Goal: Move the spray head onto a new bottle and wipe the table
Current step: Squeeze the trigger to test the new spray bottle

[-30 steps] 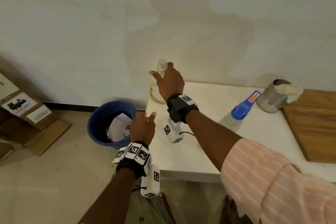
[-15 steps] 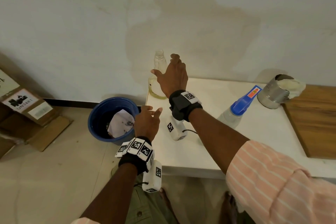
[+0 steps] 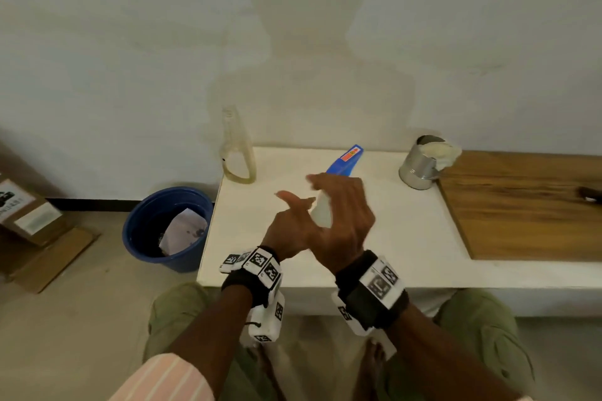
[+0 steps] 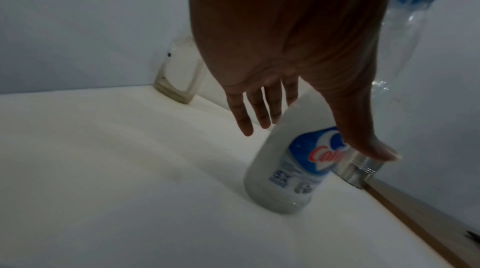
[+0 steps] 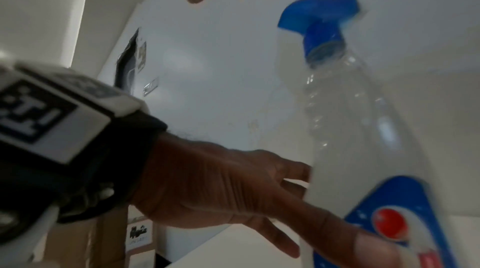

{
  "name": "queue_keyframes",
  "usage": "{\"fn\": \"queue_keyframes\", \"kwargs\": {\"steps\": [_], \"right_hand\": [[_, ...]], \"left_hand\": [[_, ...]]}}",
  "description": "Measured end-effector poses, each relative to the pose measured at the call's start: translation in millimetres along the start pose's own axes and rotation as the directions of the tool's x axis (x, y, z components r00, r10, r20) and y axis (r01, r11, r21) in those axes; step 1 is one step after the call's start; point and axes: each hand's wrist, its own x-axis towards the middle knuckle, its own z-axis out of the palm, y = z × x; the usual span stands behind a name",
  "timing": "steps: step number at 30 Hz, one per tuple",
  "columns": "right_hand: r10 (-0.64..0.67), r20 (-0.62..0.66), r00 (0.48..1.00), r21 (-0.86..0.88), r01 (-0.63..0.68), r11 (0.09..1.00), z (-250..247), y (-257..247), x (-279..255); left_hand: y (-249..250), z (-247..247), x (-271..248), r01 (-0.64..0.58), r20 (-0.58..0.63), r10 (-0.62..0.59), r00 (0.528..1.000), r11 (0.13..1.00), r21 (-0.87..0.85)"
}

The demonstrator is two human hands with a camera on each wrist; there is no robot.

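The left hand [image 4: 293, 50] is spread open against the spray bottle [image 4: 288, 169], fingers straight. The right hand [image 3: 342, 221] hovers open over its blue spray head [image 3: 345, 161]. The bottle stands on the white table [image 3: 407, 238]; an empty bottle [image 3: 236, 150] stands at the far corner.

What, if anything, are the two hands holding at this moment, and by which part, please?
Nothing is firmly held yet. The left hand, fingers straight, touches the body of the spray bottle that stands on the table; the right hand hangs open above it.
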Motion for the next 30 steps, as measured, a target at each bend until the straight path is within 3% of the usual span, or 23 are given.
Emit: {"fn": "queue_keyframes", "kwargs": {"steps": [2, 4, 5, 8, 9, 10, 14, 18, 21, 26, 30], "right_hand": [[0.099, -0.067, 0.993, -0.066, -0.103, 0.992, -17, 16, 3], [0.304, -0.006, 0.953, -0.130, -0.302, 0.944, -25, 32, 3], [0.435, 0.070, 0.898, -0.149, -0.421, 0.894, -25, 37, 2], [0.704, 0.343, 0.621, -0.157, -0.702, 0.695, -12, 44, -5], [0.728, 0.399, 0.558, -0.140, -0.747, 0.650, -5, 47, -5], [0.733, 0.430, 0.527, -0.113, -0.774, 0.623, 3, 48, -5], [0.791, 0.391, 0.471, -0.048, -0.848, 0.528, 26, 59, 1], [0.849, 0.458, 0.263, -0.158, -0.916, 0.369, 40, 86, -15], [0.816, 0.562, 0.133, -0.231, -0.922, 0.310, 50, 90, -28], [0.774, 0.632, 0.044, -0.318, -0.896, 0.311, 70, 85, -42], [0.755, 0.656, 0.021, -0.316, -0.900, 0.300, 82, 87, -40]], "left_hand": [[-1, 17, 13, -0.055, 0.104, 0.044, 0.994, 0.994, 0.098], [2, 33, 21, -0.057, 0.090, 0.033, 0.995, 0.959, 0.278], [2, 36, 24, -0.058, 0.058, 0.043, 0.997, 0.952, 0.301], [4, 37, 21, -0.031, 0.015, 0.028, 1.000, 0.948, 0.316], [3, 37, 20, -0.041, 0.036, 0.030, 0.999, 0.931, 0.362], [2, 36, 19, -0.056, 0.056, 0.037, 0.998, 0.911, 0.408], [0, 32, 10, -0.069, 0.130, 0.013, 0.991, 0.899, 0.432], [-15, 28, 0, -0.120, 0.267, -0.009, 0.964, 0.879, 0.462], [-32, 32, -7, -0.118, 0.283, -0.052, 0.958, 0.827, 0.549], [-55, 34, -3, -0.077, 0.256, -0.085, 0.963, 0.823, 0.563], [-61, 25, 8, -0.058, 0.249, -0.100, 0.963, 0.828, 0.557]]}}
